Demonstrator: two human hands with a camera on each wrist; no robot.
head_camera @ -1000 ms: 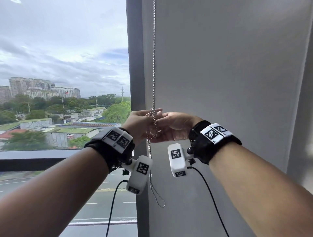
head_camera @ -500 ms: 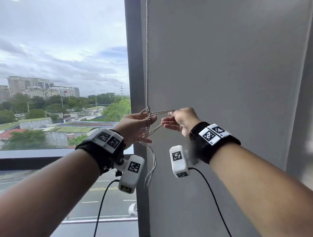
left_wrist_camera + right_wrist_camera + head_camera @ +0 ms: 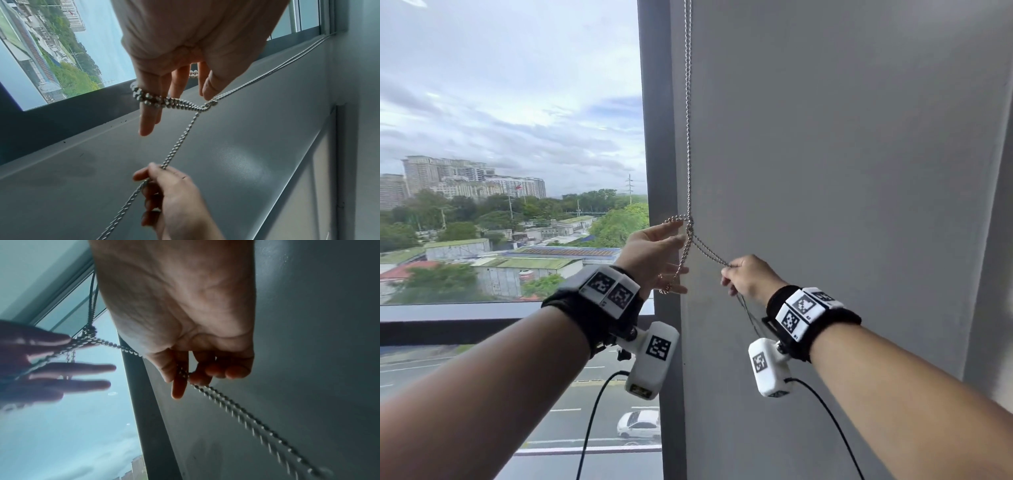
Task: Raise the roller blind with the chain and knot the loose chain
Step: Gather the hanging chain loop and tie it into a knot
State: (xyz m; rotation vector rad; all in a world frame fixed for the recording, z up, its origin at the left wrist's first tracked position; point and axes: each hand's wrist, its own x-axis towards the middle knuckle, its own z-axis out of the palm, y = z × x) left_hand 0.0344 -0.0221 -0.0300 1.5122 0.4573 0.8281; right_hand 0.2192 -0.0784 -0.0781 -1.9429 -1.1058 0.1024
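Note:
The metal bead chain point(image 3: 688, 137) hangs down along the grey window post and crosses itself in a loose knot point(image 3: 690, 224). My left hand point(image 3: 671, 253) is just left of the knot, fingers straight and spread, with a loop of chain point(image 3: 148, 98) wound round them. My right hand point(image 3: 739, 277), lower right of the knot, pinches the doubled strand point(image 3: 183, 373) between thumb and curled fingers, and the strand runs taut from the knot point(image 3: 209, 104) to it. The loose tail trails away below the right wrist point(image 3: 257, 418). The blind itself is out of view.
A dark grey window post point(image 3: 657, 154) stands between the bare glass on the left and a plain grey wall point(image 3: 842, 171) on the right. A dark rail point(image 3: 465, 322) crosses the window below my left wrist. Camera cables hang under both wrists.
My right hand has drawn its strand down and to the right, away from the left hand. The crossing has pulled tighter, and the slack loop that hung below is drawn up.

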